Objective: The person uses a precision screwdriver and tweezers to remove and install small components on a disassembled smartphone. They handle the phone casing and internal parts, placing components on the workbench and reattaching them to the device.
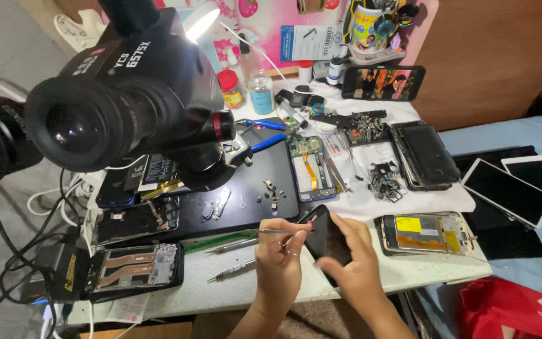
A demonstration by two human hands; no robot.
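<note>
My right hand [354, 267] clasps the black slab-shaped phone [327, 238] tilted above the white bench [271, 285] edge, its long axis running up-left. My left hand [278, 257], just beside it, pinches thin metal tweezers [278, 231] whose tip meets the phone's upper-left corner.

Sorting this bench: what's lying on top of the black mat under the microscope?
On the black mat: loose small metal parts, a silvery bracket. The microscope covers its left end.
</note>
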